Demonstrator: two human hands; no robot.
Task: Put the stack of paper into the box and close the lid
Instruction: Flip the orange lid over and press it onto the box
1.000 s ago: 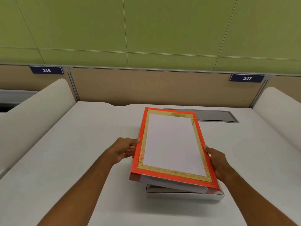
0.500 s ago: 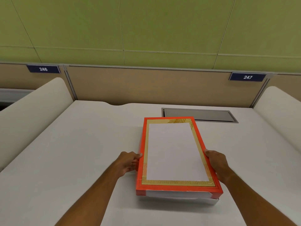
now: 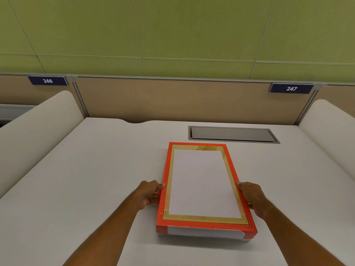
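Note:
An orange lid (image 3: 203, 185) with a gold border and a white centre lies flat over the box on the white desk (image 3: 96, 179). Only a thin silver strip of the box base (image 3: 201, 238) shows under the lid's near edge. The stack of paper is hidden. My left hand (image 3: 150, 193) grips the lid's left edge, thumb on the rim. My right hand (image 3: 252, 197) holds the lid's right edge the same way.
A grey recessed cable hatch (image 3: 233, 134) sits in the desk behind the box. A tan partition (image 3: 172, 100) with number plates 246 and 247 closes the back. Rounded white dividers (image 3: 34, 131) rise on the left and right sides.
The lid was tilted above the box base, near edge raised. It has come down flat over the base, and both hands moved down with it on its side edges.

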